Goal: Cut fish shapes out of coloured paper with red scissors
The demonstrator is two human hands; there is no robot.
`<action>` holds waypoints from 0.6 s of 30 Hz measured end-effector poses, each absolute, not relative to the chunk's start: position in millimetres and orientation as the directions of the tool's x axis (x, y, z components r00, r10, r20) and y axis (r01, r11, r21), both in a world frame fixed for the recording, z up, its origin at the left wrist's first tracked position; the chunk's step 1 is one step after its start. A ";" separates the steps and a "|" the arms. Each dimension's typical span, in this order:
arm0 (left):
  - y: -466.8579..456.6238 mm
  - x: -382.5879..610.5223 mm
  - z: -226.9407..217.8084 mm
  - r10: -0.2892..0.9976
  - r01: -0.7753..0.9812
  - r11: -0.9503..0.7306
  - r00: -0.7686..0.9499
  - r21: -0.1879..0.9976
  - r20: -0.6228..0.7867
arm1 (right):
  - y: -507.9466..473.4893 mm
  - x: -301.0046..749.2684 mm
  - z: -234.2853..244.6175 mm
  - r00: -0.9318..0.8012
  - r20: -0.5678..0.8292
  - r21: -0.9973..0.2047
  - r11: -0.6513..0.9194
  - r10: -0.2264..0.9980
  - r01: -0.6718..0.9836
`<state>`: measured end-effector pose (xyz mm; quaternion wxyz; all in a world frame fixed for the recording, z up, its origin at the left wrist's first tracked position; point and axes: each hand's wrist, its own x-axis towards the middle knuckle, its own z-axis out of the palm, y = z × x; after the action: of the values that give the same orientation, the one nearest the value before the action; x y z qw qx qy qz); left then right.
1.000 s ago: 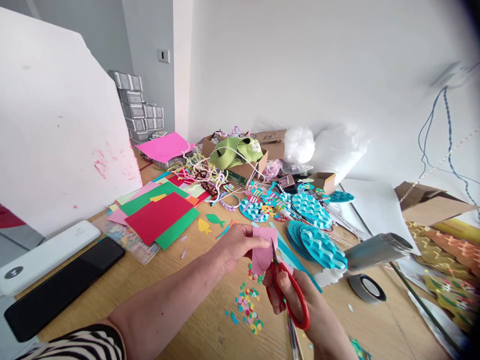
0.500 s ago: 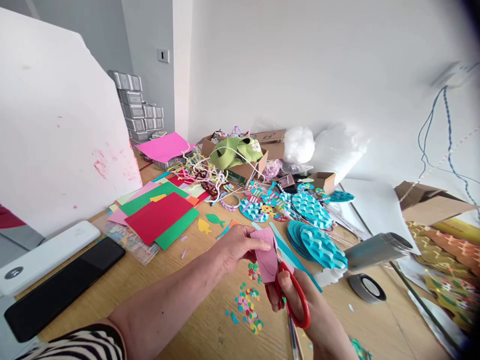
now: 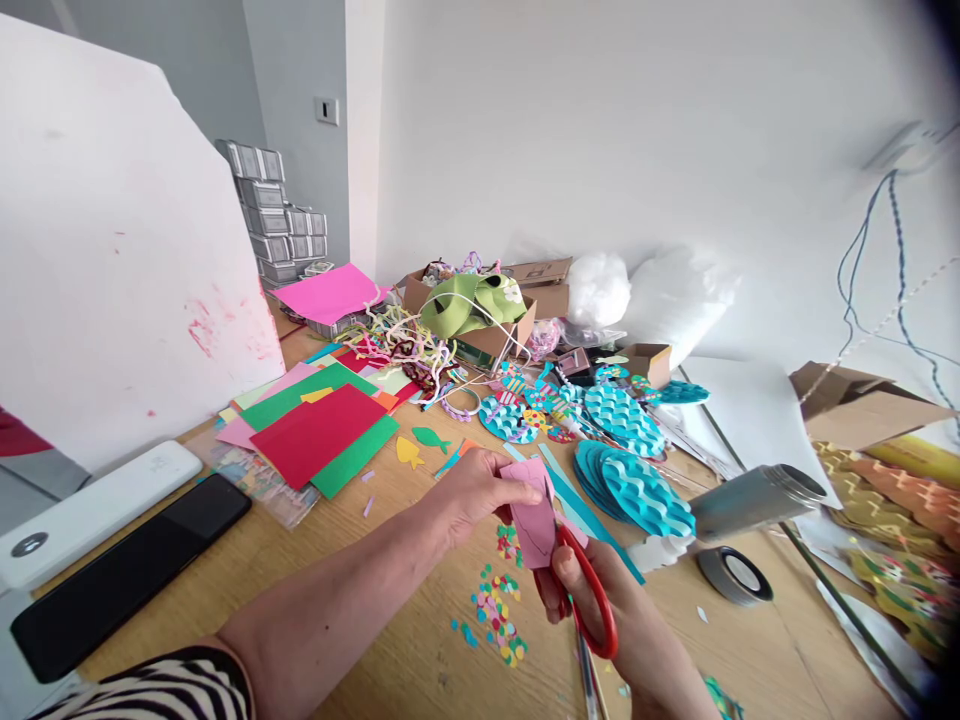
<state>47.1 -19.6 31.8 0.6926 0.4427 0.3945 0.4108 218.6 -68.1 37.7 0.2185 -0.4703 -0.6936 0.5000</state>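
Between thumb and fingers, my left hand (image 3: 480, 490) pinches a piece of pink paper (image 3: 534, 530) by its upper part. A faint drawn line shows on the paper. My right hand (image 3: 600, 590) has its fingers through the handles of red-handled scissors (image 3: 596, 590), whose blades lie at the paper's right edge, a cut running along it. Under the hands, small coloured paper dots (image 3: 495, 610) are scattered on the wooden table (image 3: 390, 620). A yellow paper fish (image 3: 409, 453) and a green paper fish (image 3: 431, 438) lie beyond my left wrist.
Coloured paper sheets (image 3: 322, 435) are piled at the left, near a black phone (image 3: 127, 570) and a white device (image 3: 97, 510). Blue wavy discs (image 3: 645, 490), a metal bottle (image 3: 757, 502) and a tape roll (image 3: 735, 576) stand at the right. Craft supplies fill boxes (image 3: 517, 325) behind.
The scissors' handles have drawn slightly closer together, and my right hand has shifted a little. My left hand keeps its hold on the pink paper.
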 end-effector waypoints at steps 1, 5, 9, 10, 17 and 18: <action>-19.6 47.0 31.4 0.920 -0.213 0.261 0.349 0.941 -0.177 | -68.2 218.8 37.7 -0.460 -0.168 -0.898 0.058 0.872 0.437; -19.0 46.9 29.8 0.921 -0.205 0.246 0.355 0.947 -0.163 | -68.8 219.1 38.1 -0.458 -0.169 -0.896 0.057 0.872 0.440; -18.7 47.1 29.8 0.921 -0.202 0.253 0.349 0.946 -0.172 | -68.6 218.1 38.7 -0.462 -0.172 -0.905 0.046 0.870 0.424; -18.8 47.2 29.9 0.921 -0.202 0.255 0.348 0.946 -0.174 | -68.3 217.9 38.6 -0.462 -0.175 -0.903 0.045 0.869 0.426; -18.9 47.7 29.8 0.920 -0.211 0.257 0.351 0.943 -0.172 | -68.1 219.3 36.4 -0.452 -0.192 -0.890 0.039 0.871 0.454; -18.9 47.7 29.8 0.919 -0.214 0.261 0.353 0.941 -0.174 | -68.5 219.5 36.4 -0.458 -0.191 -0.891 0.043 0.868 0.453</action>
<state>47.7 -18.9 29.8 0.6898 0.4481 0.3931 0.4108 219.5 -68.5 36.4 0.2077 -0.4776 -0.6915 0.5006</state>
